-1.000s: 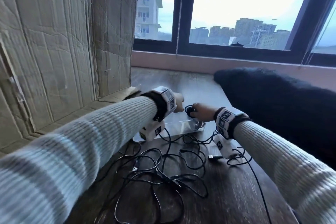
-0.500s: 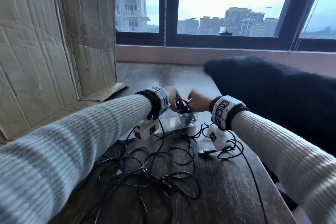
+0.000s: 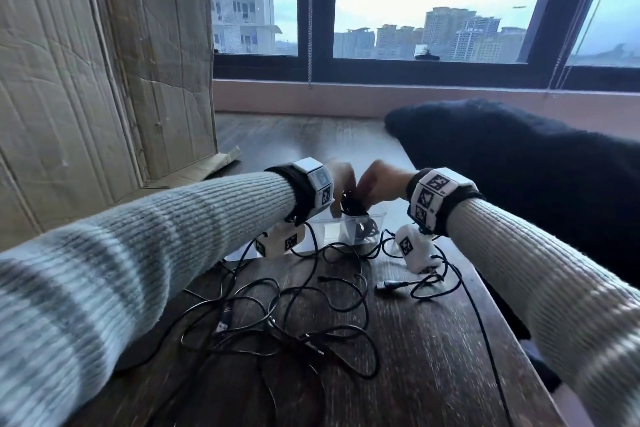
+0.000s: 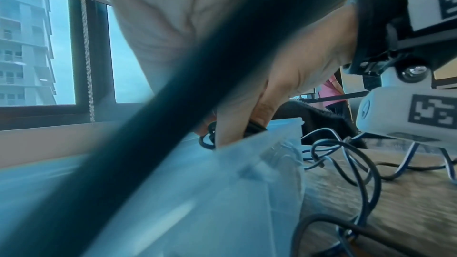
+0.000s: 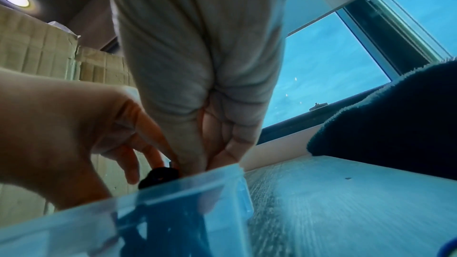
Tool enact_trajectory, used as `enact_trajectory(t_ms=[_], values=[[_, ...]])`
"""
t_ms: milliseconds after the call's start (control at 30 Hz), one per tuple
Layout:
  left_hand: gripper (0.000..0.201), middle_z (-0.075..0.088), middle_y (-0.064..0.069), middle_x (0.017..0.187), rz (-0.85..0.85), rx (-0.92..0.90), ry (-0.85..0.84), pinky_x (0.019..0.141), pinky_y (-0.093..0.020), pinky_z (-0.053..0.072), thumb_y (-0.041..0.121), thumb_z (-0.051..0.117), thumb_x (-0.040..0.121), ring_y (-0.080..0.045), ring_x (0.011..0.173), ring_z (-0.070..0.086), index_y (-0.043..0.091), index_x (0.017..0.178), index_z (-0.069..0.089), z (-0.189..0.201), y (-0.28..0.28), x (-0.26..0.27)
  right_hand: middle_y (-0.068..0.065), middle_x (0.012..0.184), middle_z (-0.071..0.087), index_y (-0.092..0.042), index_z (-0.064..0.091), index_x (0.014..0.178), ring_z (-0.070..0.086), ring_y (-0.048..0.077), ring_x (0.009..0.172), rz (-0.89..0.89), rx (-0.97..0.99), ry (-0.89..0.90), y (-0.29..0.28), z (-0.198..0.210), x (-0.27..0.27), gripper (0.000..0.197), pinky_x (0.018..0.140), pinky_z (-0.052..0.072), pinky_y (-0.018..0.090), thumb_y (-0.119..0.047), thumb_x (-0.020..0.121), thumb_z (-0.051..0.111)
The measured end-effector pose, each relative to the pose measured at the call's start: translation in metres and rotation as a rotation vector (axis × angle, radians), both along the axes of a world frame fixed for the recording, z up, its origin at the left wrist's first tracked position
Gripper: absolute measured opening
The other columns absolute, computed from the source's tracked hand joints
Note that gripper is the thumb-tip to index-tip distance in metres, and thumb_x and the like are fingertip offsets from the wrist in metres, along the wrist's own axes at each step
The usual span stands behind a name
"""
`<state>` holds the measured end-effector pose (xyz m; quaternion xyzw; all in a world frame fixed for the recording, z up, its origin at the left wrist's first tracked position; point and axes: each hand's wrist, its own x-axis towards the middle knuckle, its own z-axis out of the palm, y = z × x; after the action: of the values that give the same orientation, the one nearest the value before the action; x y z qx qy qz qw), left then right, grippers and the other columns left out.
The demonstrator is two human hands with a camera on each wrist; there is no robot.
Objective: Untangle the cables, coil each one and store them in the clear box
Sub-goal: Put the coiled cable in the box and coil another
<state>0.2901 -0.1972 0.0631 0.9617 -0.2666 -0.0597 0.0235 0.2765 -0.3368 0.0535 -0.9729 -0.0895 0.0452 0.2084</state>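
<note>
A coiled black cable [image 3: 353,207] sits at the rim of the clear box [image 3: 329,230] on the dark wooden table. Both hands meet over it: my left hand [image 3: 344,189] grips the coil from the left and my right hand [image 3: 367,190] pinches it from the right. In the left wrist view the coil [image 4: 207,139] shows between the fingers, just inside the box wall [image 4: 249,163]. From the right wrist, the coil [image 5: 160,175] lies behind the box rim [image 5: 188,183], the left hand [image 5: 64,124] beside it. The coil's lower part is hidden.
A tangle of loose black cables [image 3: 277,315] spreads over the table in front of the box, with a USB plug [image 3: 384,285] to the right. A large cardboard box [image 3: 86,80] stands at the left, a dark garment [image 3: 519,177] at the right, and the window sill behind.
My left hand joined the right on the coiled cable, and together they brought it down to the rim of the clear box. The loose tangle has not moved.
</note>
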Motion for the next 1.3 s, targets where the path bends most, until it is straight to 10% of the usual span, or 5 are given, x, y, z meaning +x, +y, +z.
enact_trajectory(t_ms=[233,767,1067,1200,1300], values=[[0.030,0.074,-0.001,0.095,0.019,-0.171,-0.057,0.056,-0.015,0.044,0.010,0.079,0.073,-0.008,0.076,0.061,0.016,0.103,0.075,-0.001,-0.004,0.003,0.006,0.078,0.074,-0.014,0.077,0.076,0.063,0.015,0.071,-0.085,0.063,-0.042,-0.009,-0.002,-0.002,0.013,0.072,0.055,0.030,-0.007,0.066,0.081],[0.036,0.075,-0.004,0.095,0.092,-0.410,0.075,0.081,-0.023,0.056,0.010,0.087,0.065,-0.011,0.086,0.071,0.010,0.098,0.075,0.000,0.016,0.008,0.002,0.060,0.054,-0.004,0.065,0.074,0.050,0.020,0.061,-0.024,-0.275,0.029,0.014,0.000,-0.012,0.029,0.060,0.042,0.028,-0.031,0.081,0.069],[0.028,0.075,-0.002,0.089,0.036,-0.333,0.028,0.072,-0.024,0.057,0.010,0.084,0.067,-0.012,0.078,0.068,0.013,0.094,0.077,-0.011,0.004,0.004,0.008,0.075,0.061,0.003,0.067,0.092,0.054,0.021,0.068,-0.053,-0.252,0.075,0.013,0.005,-0.018,0.027,0.066,0.045,0.029,-0.022,0.088,0.061],[0.019,0.074,-0.004,0.085,0.020,-0.349,0.020,0.058,-0.013,0.043,0.004,0.078,0.073,-0.007,0.067,0.062,0.010,0.091,0.077,-0.013,0.000,0.005,0.000,0.049,0.063,-0.004,0.060,0.078,0.064,0.015,0.056,-0.174,-0.156,-0.027,0.010,0.008,-0.015,0.020,0.057,0.051,0.024,-0.019,0.082,0.073],[0.015,0.072,-0.003,0.076,0.065,-0.355,-0.026,0.047,-0.007,0.043,-0.001,0.076,0.073,-0.002,0.055,0.062,0.009,0.084,0.077,-0.014,-0.002,0.005,0.009,0.075,0.072,0.000,0.070,0.092,0.069,0.022,0.074,-0.196,-0.144,-0.078,0.012,0.008,-0.018,0.021,0.075,0.058,0.032,-0.015,0.078,0.075]])
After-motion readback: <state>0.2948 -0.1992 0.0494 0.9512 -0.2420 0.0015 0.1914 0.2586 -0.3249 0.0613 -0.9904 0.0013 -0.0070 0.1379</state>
